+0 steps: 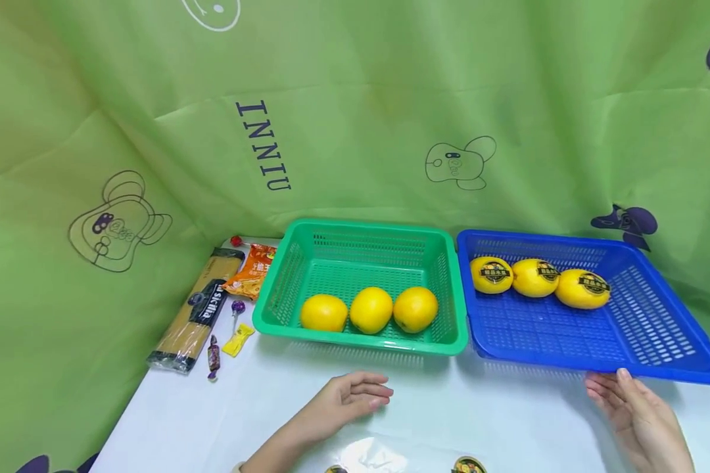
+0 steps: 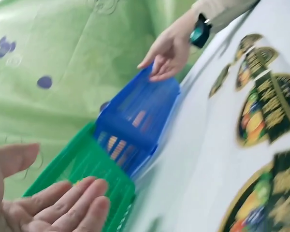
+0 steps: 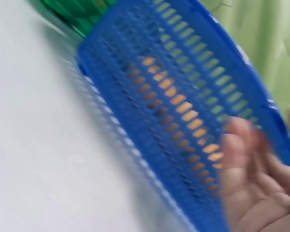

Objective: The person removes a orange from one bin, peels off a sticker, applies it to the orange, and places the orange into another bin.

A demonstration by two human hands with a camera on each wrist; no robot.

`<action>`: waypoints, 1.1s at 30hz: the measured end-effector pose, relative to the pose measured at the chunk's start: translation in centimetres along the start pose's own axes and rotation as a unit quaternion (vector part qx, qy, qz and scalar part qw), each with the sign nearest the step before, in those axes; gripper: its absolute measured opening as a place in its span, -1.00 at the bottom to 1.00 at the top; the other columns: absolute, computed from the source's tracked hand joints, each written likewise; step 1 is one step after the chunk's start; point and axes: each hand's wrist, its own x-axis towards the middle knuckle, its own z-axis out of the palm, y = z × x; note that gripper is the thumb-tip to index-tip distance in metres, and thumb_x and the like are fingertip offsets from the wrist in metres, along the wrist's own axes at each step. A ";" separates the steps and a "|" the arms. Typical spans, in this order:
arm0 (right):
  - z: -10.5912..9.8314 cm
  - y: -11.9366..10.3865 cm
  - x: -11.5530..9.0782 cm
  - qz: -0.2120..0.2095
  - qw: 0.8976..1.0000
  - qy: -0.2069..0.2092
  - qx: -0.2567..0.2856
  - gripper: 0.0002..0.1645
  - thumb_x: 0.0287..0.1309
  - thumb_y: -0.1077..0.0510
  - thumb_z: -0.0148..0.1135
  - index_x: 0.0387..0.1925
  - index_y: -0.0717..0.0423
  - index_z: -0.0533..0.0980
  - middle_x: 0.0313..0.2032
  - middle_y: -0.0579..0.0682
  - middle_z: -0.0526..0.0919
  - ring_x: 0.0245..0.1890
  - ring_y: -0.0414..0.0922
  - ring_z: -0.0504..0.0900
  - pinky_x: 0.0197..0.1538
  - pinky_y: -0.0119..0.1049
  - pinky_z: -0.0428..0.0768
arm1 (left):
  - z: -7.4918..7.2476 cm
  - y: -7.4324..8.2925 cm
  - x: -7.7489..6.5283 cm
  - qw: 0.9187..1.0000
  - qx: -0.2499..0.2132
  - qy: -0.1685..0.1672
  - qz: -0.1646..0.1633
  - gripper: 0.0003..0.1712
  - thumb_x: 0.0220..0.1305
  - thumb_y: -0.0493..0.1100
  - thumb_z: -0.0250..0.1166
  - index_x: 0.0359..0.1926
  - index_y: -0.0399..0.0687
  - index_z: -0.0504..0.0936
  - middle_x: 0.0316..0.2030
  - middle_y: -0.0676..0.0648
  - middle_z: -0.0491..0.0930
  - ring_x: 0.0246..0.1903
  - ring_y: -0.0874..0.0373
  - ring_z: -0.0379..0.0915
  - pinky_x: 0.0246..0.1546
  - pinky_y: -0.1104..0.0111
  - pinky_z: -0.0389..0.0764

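My right hand (image 1: 645, 414) is at the front rim of a blue plastic basket (image 1: 544, 341), thumb tip on the lip and fingers below it; in the right wrist view its fingertips overlap the outer wall. Three yellow fruits (image 1: 532, 278) with dark labels sit in a row along the basket's back side. My left hand (image 1: 349, 402) hovers over the white table with relaxed fingers and holds nothing. It is in front of a green plastic basket (image 1: 361, 340), which holds three yellow-orange fruits (image 1: 371, 310) along its near side.
Left of the green basket lie a long brown packet (image 1: 198, 309), an orange snack bag (image 1: 254, 269), lollipops (image 1: 238, 307) and small wrapped sweets (image 1: 237, 339). Fruit stickers (image 2: 275, 108) lie at the table's near edge. A green printed cloth (image 1: 355, 151) hangs behind the baskets.
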 end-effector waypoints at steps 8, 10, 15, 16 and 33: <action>1.2 -2.3 -0.9 0.094 0.942 -0.032 -0.322 -0.71 0.45 0.22 -0.19 -0.12 0.03 0.51 -0.20 -0.13 0.69 -0.17 -0.22 0.67 -0.11 -0.43 0.67 | -2.7 0.0 0.8 0.972 -0.222 0.070 -0.009 -0.36 0.40 -0.14 0.09 0.23 -0.56 0.07 0.19 -0.44 0.38 0.10 0.06 0.51 0.14 0.35 0.52; 2.5 -2.7 -0.9 0.050 0.948 -0.099 -0.299 -0.65 0.44 0.34 -0.27 -0.05 0.13 0.49 -0.13 -0.05 0.68 -0.12 -0.17 0.67 -0.06 -0.42 0.66 | -3.1 0.0 1.0 0.967 -0.245 0.064 0.006 -0.43 0.42 -0.11 0.07 0.15 -0.53 0.14 0.18 -0.44 0.39 0.09 0.08 0.52 0.15 0.33 0.52; 8.0 -3.7 0.7 -0.047 0.936 -0.241 -0.251 -0.50 0.35 0.55 -0.46 0.08 0.35 0.38 0.00 0.10 0.64 -0.02 -0.09 0.64 0.04 -0.39 0.61 | -3.5 0.1 1.5 0.962 -0.264 0.060 0.039 -0.58 0.45 -0.05 0.00 -0.02 -0.40 0.40 0.09 -0.38 0.51 0.05 0.07 0.56 0.11 0.31 0.55; 9.3 -3.8 1.3 -0.059 0.932 -0.261 -0.245 -0.50 0.33 0.57 -0.47 0.08 0.39 0.37 0.01 0.12 0.63 -0.01 -0.08 0.64 0.05 -0.38 0.61 | -3.5 0.1 1.5 0.961 -0.266 0.061 0.041 -0.59 0.46 -0.05 -0.01 -0.04 -0.38 0.44 0.05 -0.34 0.55 0.04 0.07 0.57 0.09 0.31 0.56; 29.6 1.3 14.9 0.011 0.818 -0.362 -0.447 -0.52 0.29 0.12 0.15 0.21 0.10 0.38 0.19 0.03 0.49 0.22 -0.06 0.46 0.24 -0.24 0.50 | -4.0 -0.7 1.8 0.954 -0.290 0.031 0.075 -0.67 0.48 -0.12 -0.06 -0.16 -0.26 0.55 -0.03 -0.22 0.64 0.00 0.08 0.59 0.05 0.32 0.58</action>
